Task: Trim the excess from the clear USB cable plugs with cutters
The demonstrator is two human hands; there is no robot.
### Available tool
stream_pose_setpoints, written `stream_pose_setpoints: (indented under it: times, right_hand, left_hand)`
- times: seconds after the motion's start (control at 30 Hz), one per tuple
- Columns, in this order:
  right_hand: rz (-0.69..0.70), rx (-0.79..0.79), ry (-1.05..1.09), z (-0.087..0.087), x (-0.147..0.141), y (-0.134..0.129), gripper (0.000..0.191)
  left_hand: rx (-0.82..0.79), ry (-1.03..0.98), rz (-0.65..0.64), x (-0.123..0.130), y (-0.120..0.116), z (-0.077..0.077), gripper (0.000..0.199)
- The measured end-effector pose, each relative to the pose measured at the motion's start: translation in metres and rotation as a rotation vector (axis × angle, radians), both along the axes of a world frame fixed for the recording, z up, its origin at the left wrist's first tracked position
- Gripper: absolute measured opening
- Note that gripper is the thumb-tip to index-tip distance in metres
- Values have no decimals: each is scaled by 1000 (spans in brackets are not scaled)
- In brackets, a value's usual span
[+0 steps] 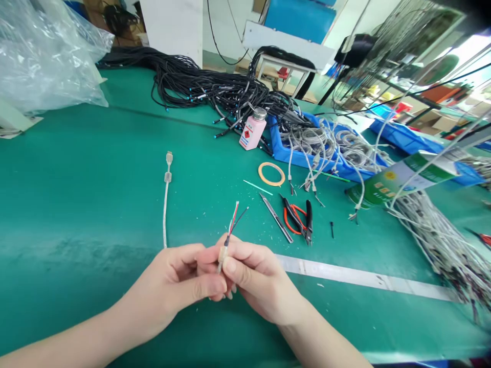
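Between my two hands, a grey cable point(223, 255) is held with its stripped end upward, and thin red, white and dark wires fan out from it. My left hand point(180, 278) is closed, pinching the cable just below that end. The thumb and fingers of my right hand point(255, 273) close on it from the other side, by a tan wrap that looks like tape. Left of my hands, a pale cable with a USB plug point(169, 158) and a small bulge runs down behind my left hand; whether it is the same cable is hidden.
Orange-handled side cutters point(297, 220), a slim craft knife point(276, 217) and a yellowish tape roll point(271, 174) lie ahead on the right. Behind them stand a pink bottle point(253, 129) and a blue bin point(282, 153) of grey cables. Black cables point(180, 76) are heaped at the back.
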State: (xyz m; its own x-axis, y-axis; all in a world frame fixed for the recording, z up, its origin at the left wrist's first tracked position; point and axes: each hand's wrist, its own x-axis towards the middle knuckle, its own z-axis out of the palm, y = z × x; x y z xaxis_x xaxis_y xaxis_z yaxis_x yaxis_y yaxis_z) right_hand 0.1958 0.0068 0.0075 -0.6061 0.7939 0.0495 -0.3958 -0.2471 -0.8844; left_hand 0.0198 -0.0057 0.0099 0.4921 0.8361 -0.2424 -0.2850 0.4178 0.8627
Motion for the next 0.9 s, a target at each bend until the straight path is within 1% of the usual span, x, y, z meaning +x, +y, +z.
stream_pose_setpoints:
  times: [0.1, 0.4, 0.53, 0.73, 0.83, 0.9]
  right_hand:
    - [8, 12, -1, 0, 0, -1, 24]
    - [7, -34, -20, -3, 0, 0, 24]
    - [-39, -80, -59, -2, -2, -1, 20]
    - [-128, -133, -61, -1, -7, -2, 17]
    - [-158, -160, -5, 0, -9, -3, 13]
    - [-154, -198, 37, 0, -11, -4, 15]
  left_hand:
    - [-30, 5, 4, -1, 0, -1, 3]
    - [-98, -11, 12, 2, 1, 2, 20]
    - [-93, -22, 30, 2, 1, 3, 29]
    - [-87, 34, 19, -1, -2, 1, 24]
    - [-65, 70, -2, -3, -2, 2, 21]
    - [-26, 112, -28, -3, -1, 2, 21]
